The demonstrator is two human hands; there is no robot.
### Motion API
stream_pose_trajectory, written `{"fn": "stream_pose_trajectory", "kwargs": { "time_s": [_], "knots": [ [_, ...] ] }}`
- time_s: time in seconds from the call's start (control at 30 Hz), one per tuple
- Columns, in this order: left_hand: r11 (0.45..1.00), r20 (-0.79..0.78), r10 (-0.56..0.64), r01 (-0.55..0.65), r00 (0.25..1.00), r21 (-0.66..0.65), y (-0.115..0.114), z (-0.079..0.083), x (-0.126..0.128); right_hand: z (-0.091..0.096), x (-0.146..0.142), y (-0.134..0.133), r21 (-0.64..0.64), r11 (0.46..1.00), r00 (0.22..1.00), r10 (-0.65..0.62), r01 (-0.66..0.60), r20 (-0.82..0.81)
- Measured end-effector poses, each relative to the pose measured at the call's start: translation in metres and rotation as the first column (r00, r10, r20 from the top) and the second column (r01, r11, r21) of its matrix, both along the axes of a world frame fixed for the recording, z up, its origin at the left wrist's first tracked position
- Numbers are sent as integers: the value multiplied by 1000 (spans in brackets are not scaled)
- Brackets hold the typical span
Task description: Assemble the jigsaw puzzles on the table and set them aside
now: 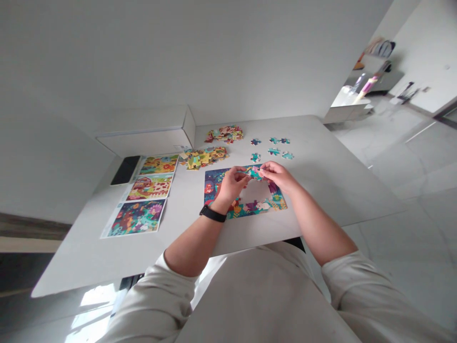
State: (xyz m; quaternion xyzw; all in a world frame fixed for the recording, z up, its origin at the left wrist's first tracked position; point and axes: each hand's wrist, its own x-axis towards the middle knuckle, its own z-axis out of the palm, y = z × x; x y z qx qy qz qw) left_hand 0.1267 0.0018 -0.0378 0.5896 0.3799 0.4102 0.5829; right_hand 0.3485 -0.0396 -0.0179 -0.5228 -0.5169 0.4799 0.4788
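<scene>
A partly assembled jigsaw puzzle (211,177) lies flat in front of me, its colourful border joined around a bare gap in the middle. At its far edge, a teal and pink puzzle piece (255,172) sits between my two hands. My right hand (280,176) pinches this piece from the right, thumb and index finger closed. From the left, my left hand (233,183), with a black band at the wrist, has its fingertips closed at the piece's near-left side. Whether the piece is joined to the border cannot be made out. My left hand covers part of the puzzle.
Several loose teal pieces (273,151) lie beyond the puzzle. Two piles stand farther left, a yellow pile of pieces (202,158) and a reddish pile of pieces (226,134). A picture sheet (137,216), a phone (125,170) and a white box (143,138) are at left.
</scene>
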Motion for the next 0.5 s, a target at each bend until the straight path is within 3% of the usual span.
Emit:
{"fn": "stream_pose_trajectory", "kwargs": {
  "time_s": [0.1, 0.2, 0.33, 0.43, 0.5],
  "knots": [
    [996, -69, 46, -41, 997, 82, 1, -2, 0, 0, 5, 1, -2, 999, 999, -32, 32, -14],
    [943, -173, 122, -60, 977, 328, 0, 0, -5, 1, 12, 1, -10, 999, 999, -38, 38, 0],
    [748, -331, 58, 179, 942, 639, -7, 8, -10, 3, 19, -1, -63, 996, 993, 71, -65, 97],
    [618, -418, 13, 321, 908, 717, -10, 10, -10, 3, 20, -3, -96, 987, 982, 140, -128, 130],
    [586, -439, 9, 351, 898, 730, -9, 9, -9, 1, 20, -3, -108, 983, 976, 165, -151, 139]
  ]
}}
